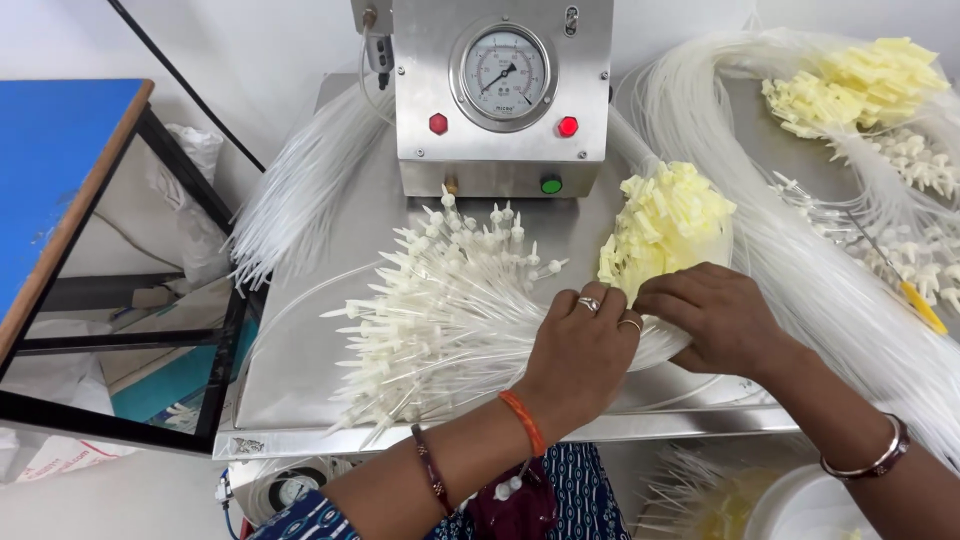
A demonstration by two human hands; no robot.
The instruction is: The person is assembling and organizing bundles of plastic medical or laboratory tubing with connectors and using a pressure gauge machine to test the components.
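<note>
Steel tabletop point(330, 300) fills the middle of the view, with a metal machine point(500, 95) carrying a round pressure gauge point(502, 73) at its back edge. Left hand point(580, 350) rests on a bundle of clear tubes point(450, 300) tipped with white connectors, fingers bent down onto it. Right hand point(715, 315) sits just beside, fingers curled together at the base of a cluster of pale yellow caps point(668, 220); whether they actually pinch a tube is hard to tell. More tubing point(860, 290) lies to the right. A blue table point(50, 170) stands left.
</note>
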